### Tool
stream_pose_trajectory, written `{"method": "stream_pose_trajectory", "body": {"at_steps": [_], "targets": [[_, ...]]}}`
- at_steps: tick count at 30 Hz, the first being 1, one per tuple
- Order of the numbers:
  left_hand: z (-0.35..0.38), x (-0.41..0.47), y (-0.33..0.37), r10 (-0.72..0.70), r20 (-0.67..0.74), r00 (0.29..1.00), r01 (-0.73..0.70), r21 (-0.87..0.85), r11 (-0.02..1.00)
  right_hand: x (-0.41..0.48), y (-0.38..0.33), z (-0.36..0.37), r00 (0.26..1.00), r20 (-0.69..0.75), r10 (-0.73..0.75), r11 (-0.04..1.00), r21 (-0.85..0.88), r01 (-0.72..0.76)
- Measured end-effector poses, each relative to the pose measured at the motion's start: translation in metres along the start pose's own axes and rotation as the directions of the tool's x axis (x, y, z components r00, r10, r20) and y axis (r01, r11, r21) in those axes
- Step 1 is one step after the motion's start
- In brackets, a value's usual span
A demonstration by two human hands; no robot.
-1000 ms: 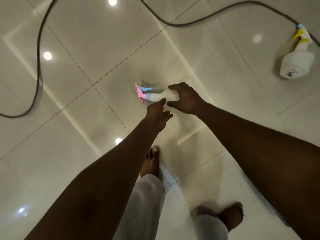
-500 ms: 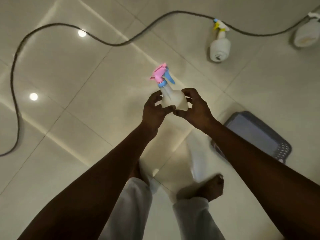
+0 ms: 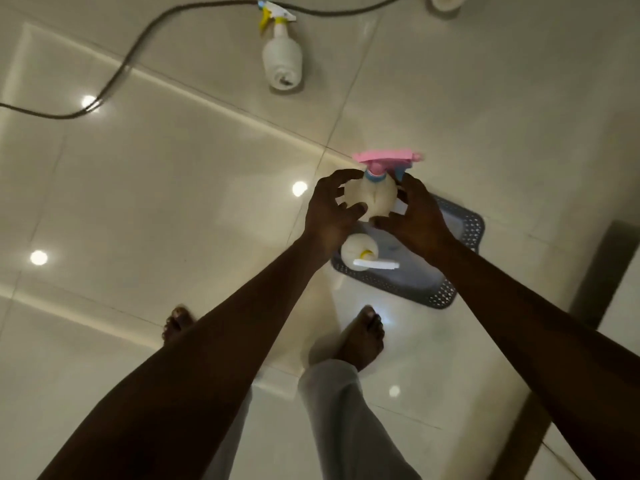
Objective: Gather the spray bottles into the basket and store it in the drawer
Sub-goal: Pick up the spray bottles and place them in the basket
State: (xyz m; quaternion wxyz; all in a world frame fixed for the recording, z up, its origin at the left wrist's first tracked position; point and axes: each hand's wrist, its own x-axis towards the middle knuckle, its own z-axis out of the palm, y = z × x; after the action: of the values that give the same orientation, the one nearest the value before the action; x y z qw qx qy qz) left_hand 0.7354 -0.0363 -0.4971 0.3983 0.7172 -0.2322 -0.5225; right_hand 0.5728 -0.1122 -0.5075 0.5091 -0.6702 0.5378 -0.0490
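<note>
A white spray bottle with a pink and blue head (image 3: 372, 197) is upright in the air, clasped on its two sides by my left hand (image 3: 330, 209) and my right hand (image 3: 417, 216). It hangs over the near-left part of a grey perforated basket (image 3: 460, 237) on the floor. Inside the basket stands a white spray bottle with a yellow collar and white head (image 3: 360, 252). Another white bottle with a yellow and blue head (image 3: 282, 58) lies on the tiles further away. The base of one more white bottle (image 3: 445, 1) shows at the top edge.
A dark cable (image 3: 138, 46) snakes across the glossy tiled floor at the top left. My bare feet (image 3: 362, 336) stand just in front of the basket. A dark vertical edge (image 3: 602, 271), perhaps furniture, runs along the right side.
The pink-headed bottle was picked off the floor, turned upright and carried to the right. It now sits above the basket, which has come fully into view.
</note>
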Motion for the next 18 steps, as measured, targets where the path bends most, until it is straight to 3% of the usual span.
{"method": "stream_pose_trajectory", "body": {"at_steps": [4,10,14,18], "targets": [[0.044,0.020,-0.012,-0.042,0.070,0.997,0.036,0.088,0.995,0.007,0.056,-0.023,0.999,-0.009,0.053,0.998,-0.042,-0.053],[0.075,0.052,-0.044,-0.184,0.059,0.981,0.165,0.232,0.959,0.024,0.112,-0.017,1.000,0.027,-0.009,0.998,0.057,0.007],[0.078,0.069,-0.065,-0.207,0.054,0.977,0.179,0.323,0.929,0.038,0.130,-0.002,0.998,0.062,0.026,0.991,0.129,-0.034],[0.078,0.079,-0.079,-0.221,0.073,0.973,0.174,0.402,0.899,0.047,0.144,0.011,0.998,0.060,-0.019,0.999,0.035,0.017]]}}
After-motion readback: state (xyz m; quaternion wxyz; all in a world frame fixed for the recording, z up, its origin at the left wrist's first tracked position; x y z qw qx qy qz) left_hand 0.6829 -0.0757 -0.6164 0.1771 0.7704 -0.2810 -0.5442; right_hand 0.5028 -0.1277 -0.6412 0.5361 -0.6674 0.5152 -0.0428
